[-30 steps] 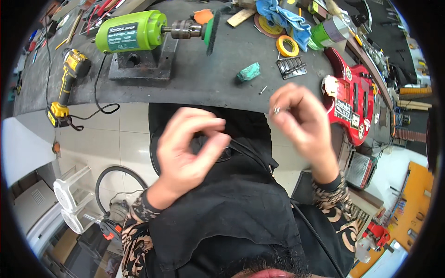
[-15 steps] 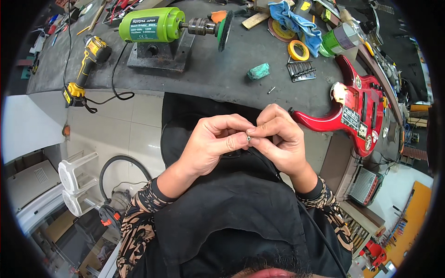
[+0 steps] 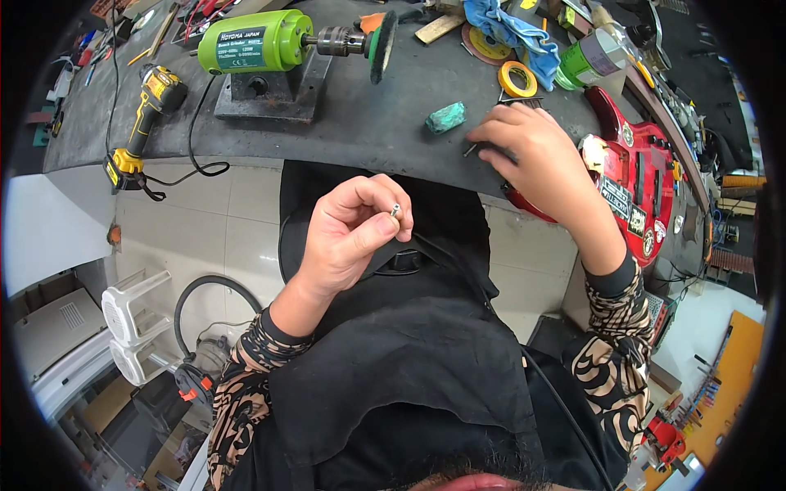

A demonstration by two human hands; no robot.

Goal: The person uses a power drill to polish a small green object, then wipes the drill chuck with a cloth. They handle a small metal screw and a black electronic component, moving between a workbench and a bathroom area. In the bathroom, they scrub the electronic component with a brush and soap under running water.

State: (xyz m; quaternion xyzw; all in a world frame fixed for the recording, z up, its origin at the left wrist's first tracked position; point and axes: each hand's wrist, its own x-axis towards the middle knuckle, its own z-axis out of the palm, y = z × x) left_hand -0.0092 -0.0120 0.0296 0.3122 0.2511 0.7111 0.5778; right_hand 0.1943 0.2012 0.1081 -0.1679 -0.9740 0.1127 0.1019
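Observation:
My left hand (image 3: 356,233) is raised over my black apron, pinching a small shiny metal part (image 3: 395,211) between thumb and fingertips. The part is too small to name further. Over the bench's near edge, my right hand (image 3: 532,147) reaches out palm down, its fingers loosely bent and the thumb apart. A short thin metal pin or screw (image 3: 469,150) lies on the bench by its fingertips. Behind that hand, a metal guitar bridge (image 3: 530,102) is mostly hidden. A green block (image 3: 445,118) rests left of the fingers.
A red guitar body (image 3: 647,188) lies at the right, partly under my right forearm. Yellow tape (image 3: 517,79), a blue cloth (image 3: 524,45) and a green bottle (image 3: 585,61) stand farther back. On the left are a green bench grinder (image 3: 254,45) and a yellow cordless drill (image 3: 147,114).
My right hand has let go of the small part and moved away right to the bench, beside the pin. The left hand keeps the part and has shifted slightly left.

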